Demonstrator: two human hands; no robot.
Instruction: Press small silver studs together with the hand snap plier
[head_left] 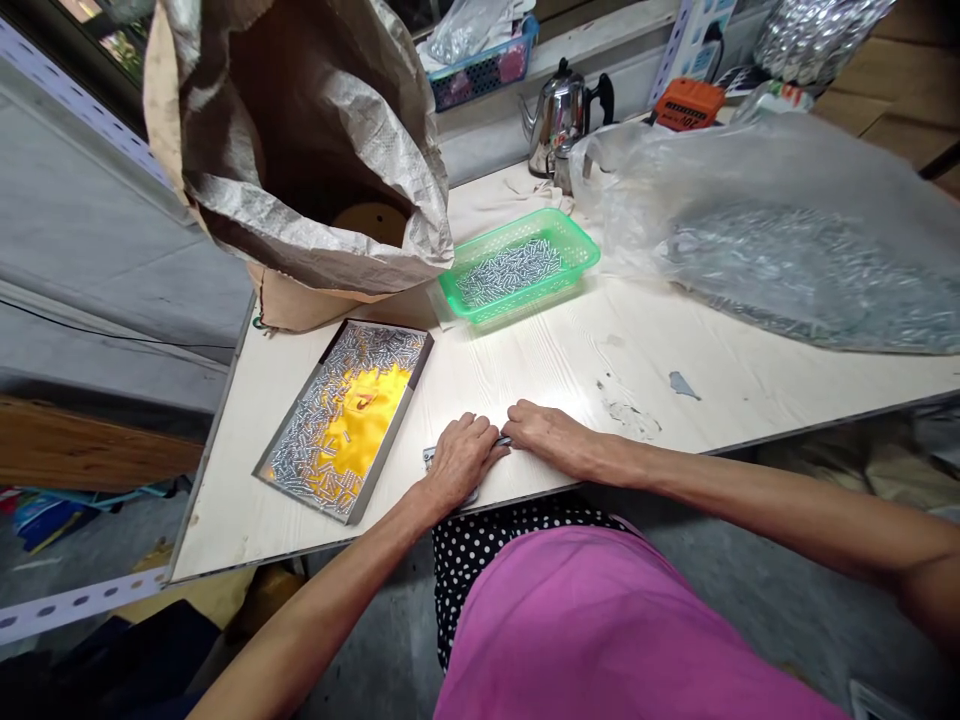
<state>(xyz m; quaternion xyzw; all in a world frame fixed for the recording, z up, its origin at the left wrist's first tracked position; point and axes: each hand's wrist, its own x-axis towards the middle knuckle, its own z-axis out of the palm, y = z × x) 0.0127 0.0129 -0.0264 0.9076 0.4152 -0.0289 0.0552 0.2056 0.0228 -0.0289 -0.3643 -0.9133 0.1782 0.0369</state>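
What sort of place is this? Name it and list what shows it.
Probably a small workshop or home bench for sorting small metal parts: a metal tray strewn with them, a green basket holding more, and a large clear bag full of them on the table.

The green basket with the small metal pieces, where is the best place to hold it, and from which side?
Probably the long rims of the green basket, one hand per side, from above. It is wide, shallow and open-topped, loaded with loose metal pieces, so a level two-sided hold seems safest. The brown sack crowds its left end.
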